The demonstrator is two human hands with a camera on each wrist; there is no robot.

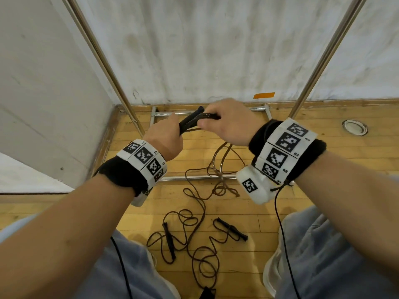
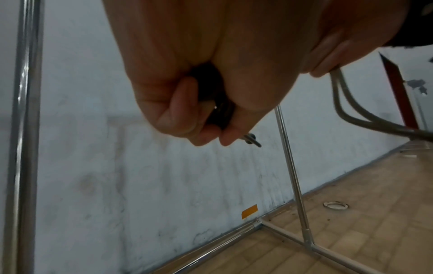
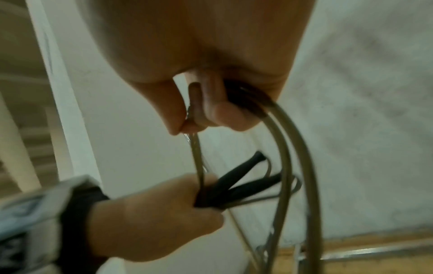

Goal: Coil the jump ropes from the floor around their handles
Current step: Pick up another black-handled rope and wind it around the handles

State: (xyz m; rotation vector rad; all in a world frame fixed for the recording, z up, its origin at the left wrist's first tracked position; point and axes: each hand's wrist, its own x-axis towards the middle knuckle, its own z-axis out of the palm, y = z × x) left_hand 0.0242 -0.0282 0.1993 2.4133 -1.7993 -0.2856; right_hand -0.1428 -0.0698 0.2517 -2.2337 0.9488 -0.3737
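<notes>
Fingers (image 3: 211, 103) of right hand (image 1: 228, 121) pinch rope (image 3: 283, 148); left hand (image 1: 166, 137) grips handles (image 1: 191, 121).

- The right wristband (image 1: 285, 147) carries small printed codes "R3" and "R2" beside its square markers.
- The left wristband (image 1: 143, 157) carries similar codes, too small to read surely.
</notes>
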